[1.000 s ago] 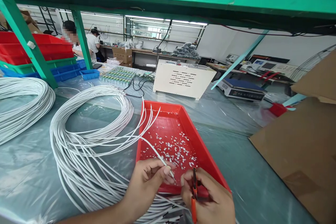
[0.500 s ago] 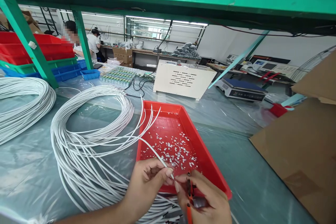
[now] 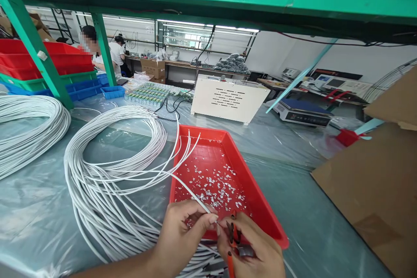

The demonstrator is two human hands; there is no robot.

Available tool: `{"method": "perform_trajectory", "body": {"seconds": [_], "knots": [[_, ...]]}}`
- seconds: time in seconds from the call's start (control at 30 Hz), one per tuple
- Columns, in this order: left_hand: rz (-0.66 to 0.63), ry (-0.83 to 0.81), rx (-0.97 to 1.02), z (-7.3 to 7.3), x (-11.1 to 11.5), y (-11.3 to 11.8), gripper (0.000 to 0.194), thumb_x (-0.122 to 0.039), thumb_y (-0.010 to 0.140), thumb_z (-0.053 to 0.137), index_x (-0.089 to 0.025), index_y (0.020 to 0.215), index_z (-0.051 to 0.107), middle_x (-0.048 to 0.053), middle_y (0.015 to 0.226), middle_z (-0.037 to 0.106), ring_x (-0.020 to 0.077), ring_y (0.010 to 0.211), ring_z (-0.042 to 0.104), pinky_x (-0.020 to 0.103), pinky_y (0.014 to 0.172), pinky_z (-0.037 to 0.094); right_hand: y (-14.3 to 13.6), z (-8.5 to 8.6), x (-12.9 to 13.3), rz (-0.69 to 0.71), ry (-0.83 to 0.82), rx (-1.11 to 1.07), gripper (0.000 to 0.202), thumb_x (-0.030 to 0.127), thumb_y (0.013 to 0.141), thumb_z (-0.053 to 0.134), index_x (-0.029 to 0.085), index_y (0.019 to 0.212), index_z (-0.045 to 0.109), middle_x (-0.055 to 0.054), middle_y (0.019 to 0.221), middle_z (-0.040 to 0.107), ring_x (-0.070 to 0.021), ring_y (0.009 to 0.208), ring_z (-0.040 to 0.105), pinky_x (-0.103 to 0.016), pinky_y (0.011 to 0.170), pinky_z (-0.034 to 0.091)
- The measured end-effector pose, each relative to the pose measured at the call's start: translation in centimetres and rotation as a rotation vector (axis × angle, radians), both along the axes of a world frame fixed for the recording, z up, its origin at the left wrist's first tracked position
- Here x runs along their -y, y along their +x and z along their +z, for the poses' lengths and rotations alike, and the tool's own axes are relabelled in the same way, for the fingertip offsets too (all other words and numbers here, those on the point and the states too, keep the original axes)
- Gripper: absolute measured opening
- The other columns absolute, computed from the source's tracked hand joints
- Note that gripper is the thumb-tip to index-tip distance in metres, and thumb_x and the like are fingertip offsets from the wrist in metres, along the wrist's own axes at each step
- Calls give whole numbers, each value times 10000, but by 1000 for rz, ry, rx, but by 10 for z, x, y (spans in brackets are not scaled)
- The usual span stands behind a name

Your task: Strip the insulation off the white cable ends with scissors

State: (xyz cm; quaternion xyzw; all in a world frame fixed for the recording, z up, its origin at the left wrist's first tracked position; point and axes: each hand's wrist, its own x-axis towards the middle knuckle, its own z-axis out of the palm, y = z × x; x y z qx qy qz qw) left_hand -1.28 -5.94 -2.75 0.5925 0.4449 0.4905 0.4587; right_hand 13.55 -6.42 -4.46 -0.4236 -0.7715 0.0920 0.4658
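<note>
The left hand (image 3: 182,235) reaches in low with its forearm slanting up from the lower left, thumb and bent fingers pinching a white cable (image 3: 193,193) close to its tip. The right hand (image 3: 260,245) curls in opposite, palm turned inward, grasping a pair of pliers (image 3: 230,265) with orange handles and dark metal. Its thumb and forefinger meet the cable's tip; whether they grip it cannot be told.

Both hands sit over the near end of a red plastic tray (image 3: 260,195), long and sloping-walled, strewn with thin, shiny silvery flakes (image 3: 221,191). The cable, smooth and round, arcs across the tray's left side from a thick looped coil (image 3: 76,152) of matching strands. Another rounded coil (image 3: 58,121) lies farther left. Beneath them, glossy, wrinkled clear sheeting covers the greenish surface (image 3: 296,213). At right leans matte brown cardboard (image 3: 368,191).
</note>
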Motion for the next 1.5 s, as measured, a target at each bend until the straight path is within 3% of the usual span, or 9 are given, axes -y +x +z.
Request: {"method": "perform_trajectory", "body": {"seconds": [0.2,0.47,0.63,0.8,1.03,1.13,1.2,1.33,1.5], "knots": [[-4,94,-69,3,1,-1,206,-242,810,551,-116,718,687,62,680,691,158,628,625,208,605,461,1,-4,-1,-13,58,57,124,67,712,520,191,725,526,1,590,537,-123,487,513,-204,464,411],[-21,73,-38,4,1,1,224,-238,807,545,-105,680,672,61,646,674,149,595,598,205,572,448,0,-8,0,-79,61,84,84,123,735,506,184,767,553,-1,593,521,-133,510,510,-220,475,402],[-6,-27,36,-1,-1,4,237,-285,787,576,-103,656,653,54,624,654,139,577,568,208,550,439,-2,-7,2,-29,87,115,78,111,723,513,181,705,543,12,556,498,-124,478,504,-206,451,393],[-32,-209,233,-1,-5,4,267,-327,753,613,-104,608,595,32,569,613,123,542,556,211,540,446,-1,-3,3,11,85,40,118,72,708,498,176,735,546,13,584,513,-110,474,504,-191,457,403],[-36,-300,349,3,-14,2,293,-362,726,641,-108,601,564,15,523,612,97,498,564,184,525,440,11,6,-6,-217,1,-11,84,149,777,506,171,815,578,-6,673,555,-121,589,533,-202,594,408],[-48,-310,364,3,-14,2,302,-374,717,649,-107,603,566,16,523,616,96,496,564,188,528,442,14,7,-7,-286,-78,72,142,207,775,518,181,636,506,27,559,463,-111,494,434,-212,526,361],[-51,-319,372,2,-15,2,313,-382,709,655,-107,593,562,12,509,608,92,483,553,186,521,435,12,7,-6,-248,-163,40,237,241,779,527,190,562,447,42,515,405,-104,463,392,-209,490,341],[-48,-324,391,-1,-17,3,322,-391,701,660,-106,590,559,10,488,602,91,467,541,189,515,419,2,5,-3,-42,-345,-171,198,286,790,551,163,635,566,5,575,516,-135,541,511,-205,526,396],[-88,-315,419,2,-16,1,290,-346,720,660,-95,596,584,9,487,593,77,469,522,175,514,393,-6,6,-2,33,-446,-225,201,289,754,596,147,616,629,-1,538,519,-128,491,476,-214,485,371]]}}
